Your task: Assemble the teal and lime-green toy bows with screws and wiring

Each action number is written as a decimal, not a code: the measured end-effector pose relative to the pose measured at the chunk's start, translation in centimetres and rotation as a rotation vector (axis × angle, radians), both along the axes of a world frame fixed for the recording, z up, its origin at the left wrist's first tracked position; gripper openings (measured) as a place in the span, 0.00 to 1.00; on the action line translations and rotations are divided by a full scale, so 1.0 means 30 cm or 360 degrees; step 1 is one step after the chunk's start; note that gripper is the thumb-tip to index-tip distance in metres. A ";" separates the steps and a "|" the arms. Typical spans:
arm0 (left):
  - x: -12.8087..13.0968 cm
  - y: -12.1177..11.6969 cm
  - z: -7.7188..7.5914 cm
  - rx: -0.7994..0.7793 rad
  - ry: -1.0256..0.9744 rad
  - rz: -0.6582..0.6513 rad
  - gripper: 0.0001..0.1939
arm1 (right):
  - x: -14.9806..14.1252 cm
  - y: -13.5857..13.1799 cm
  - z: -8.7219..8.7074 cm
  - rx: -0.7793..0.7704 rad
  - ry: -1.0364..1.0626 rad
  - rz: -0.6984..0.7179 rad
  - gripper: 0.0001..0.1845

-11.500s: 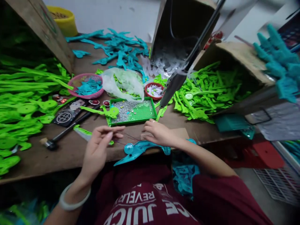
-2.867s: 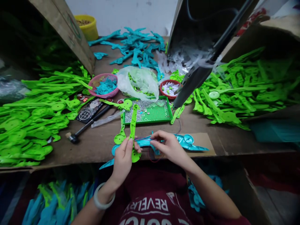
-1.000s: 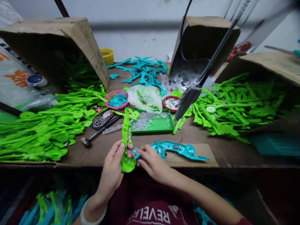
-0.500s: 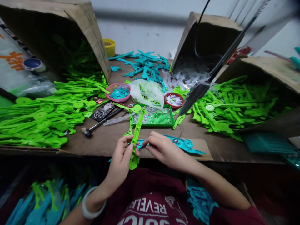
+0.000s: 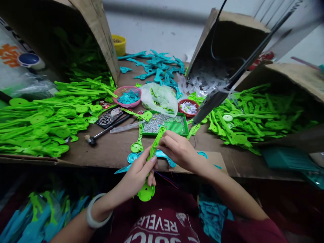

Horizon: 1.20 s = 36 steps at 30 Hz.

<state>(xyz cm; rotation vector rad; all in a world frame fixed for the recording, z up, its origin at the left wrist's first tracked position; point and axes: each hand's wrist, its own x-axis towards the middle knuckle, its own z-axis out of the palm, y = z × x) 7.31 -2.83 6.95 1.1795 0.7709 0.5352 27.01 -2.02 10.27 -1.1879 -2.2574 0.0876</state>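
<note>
My left hand (image 5: 138, 170) is closed around a long bright green plastic part (image 5: 146, 193) with a round disc at its lower end, tilted over the table's front edge. Against the upper stretch of that part are the bent fingers of my right hand (image 5: 181, 151), pinched together; whatever they hold is hidden. Under both hands lies a blue plastic part (image 5: 132, 157), partly covered. Thin red and blue wires (image 5: 168, 180) hang below my hands. Another green part (image 5: 136, 147) rests on the table just behind my left hand.
Behind my hands stands a green tray (image 5: 164, 134) of small metal pieces, with a hanging electric screwdriver (image 5: 211, 104) at its right. Green parts pile up left (image 5: 37, 118) and right (image 5: 235, 128). A hammer (image 5: 108, 130), pink bowl (image 5: 126, 104) and red bowl (image 5: 181, 109) lie around.
The green part has come lower and tilted further right in my left hand. My right hand has moved up from the blue part to the green part's upper stretch. Wires now show below.
</note>
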 end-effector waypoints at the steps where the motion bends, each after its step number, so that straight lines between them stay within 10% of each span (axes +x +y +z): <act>1: 0.006 0.004 0.000 -0.0001 -0.0001 -0.0026 0.33 | 0.006 0.001 -0.012 -0.0022 0.0035 0.0010 0.10; 20: 0.054 0.018 -0.052 0.0067 0.0053 -0.0027 0.30 | 0.038 -0.026 -0.117 -0.0191 0.0544 -0.0153 0.06; 29: 0.107 0.039 -0.059 0.0788 0.0362 0.0154 0.21 | 0.024 -0.074 -0.114 -0.0328 0.0957 -0.0246 0.08; 36: 0.124 0.026 -0.062 0.1405 0.0490 0.0270 0.22 | 0.005 -0.075 -0.124 -0.1213 0.1921 -0.0404 0.11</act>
